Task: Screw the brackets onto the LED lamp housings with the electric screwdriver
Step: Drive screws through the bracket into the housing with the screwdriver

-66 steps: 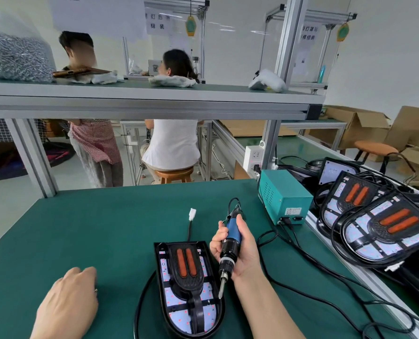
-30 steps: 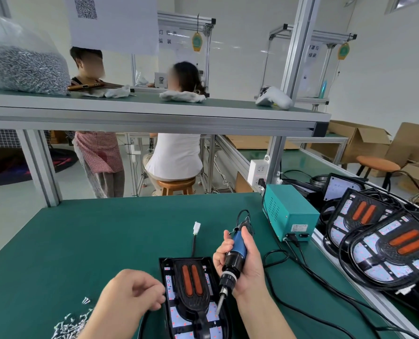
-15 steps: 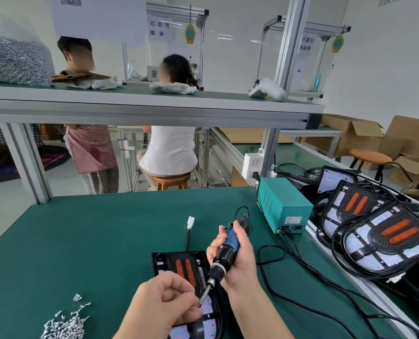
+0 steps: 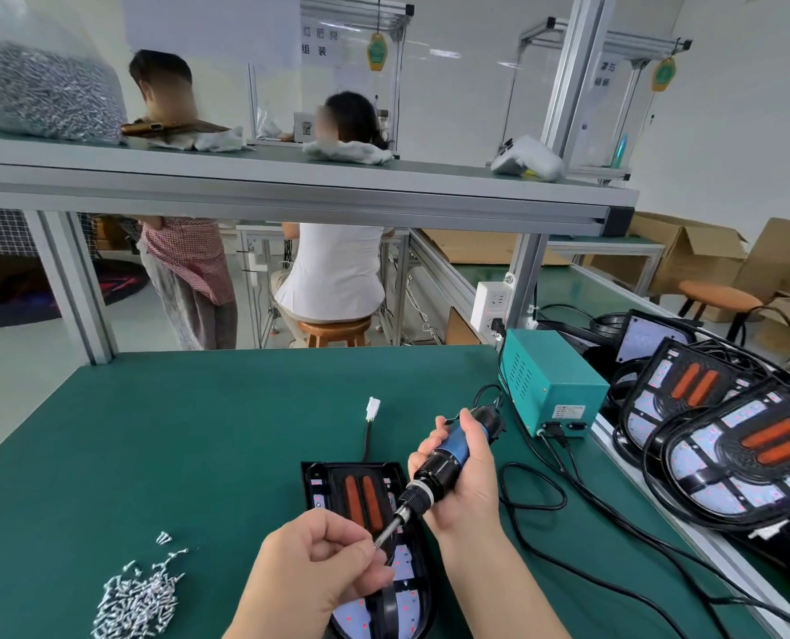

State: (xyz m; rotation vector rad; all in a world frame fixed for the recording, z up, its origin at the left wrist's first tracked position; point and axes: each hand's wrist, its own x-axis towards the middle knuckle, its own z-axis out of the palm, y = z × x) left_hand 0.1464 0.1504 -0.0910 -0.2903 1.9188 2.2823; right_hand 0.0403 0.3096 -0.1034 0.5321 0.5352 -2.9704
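The electric screwdriver (image 4: 455,447) is gripped by the right hand (image 4: 473,486), its bit pinched by the curled left hand (image 4: 314,574) over the LED lamp housing (image 4: 324,486) at six o'clock on the worktop (image 4: 199,431); fastening is judged not yet begun.

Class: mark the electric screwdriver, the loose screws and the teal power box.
electric screwdriver (image 4: 455,447): head view, blue grip.
loose screws (image 4: 137,597): head view, middle of the pile.
teal power box (image 4: 559,362): head view, top face.

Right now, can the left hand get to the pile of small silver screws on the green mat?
Probably yes: the pile of small silver screws lies on green mat left of the left hand, nothing between, though its fingers pinch at the blue-and-black electric screwdriver.
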